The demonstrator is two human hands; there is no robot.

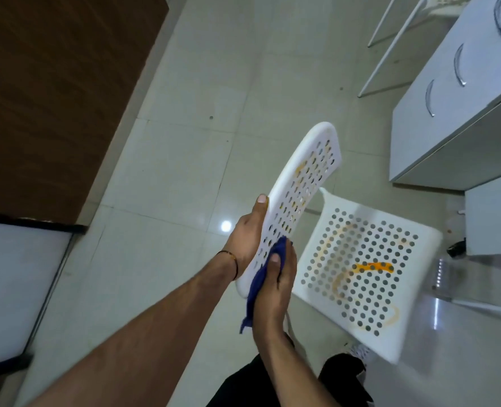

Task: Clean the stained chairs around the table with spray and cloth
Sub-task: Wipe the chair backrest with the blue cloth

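A white perforated plastic chair stands in front of me. Its backrest (305, 177) carries faint orange stains near the top, and its seat (366, 277) shows orange streaks and rings. My left hand (248, 236) grips the backrest's near edge from behind, thumb up along the rim. My right hand (277, 286) holds a dark blue cloth (256, 286) and presses it against the lower part of the backrest's front. No spray bottle is in view.
A grey drawer unit (460, 92) with curved metal handles stands at the right, close to the seat. White legs of another chair (390, 45) show at the top right. A brown wooden panel (52, 98) fills the left. The floor is pale tile (184, 142).
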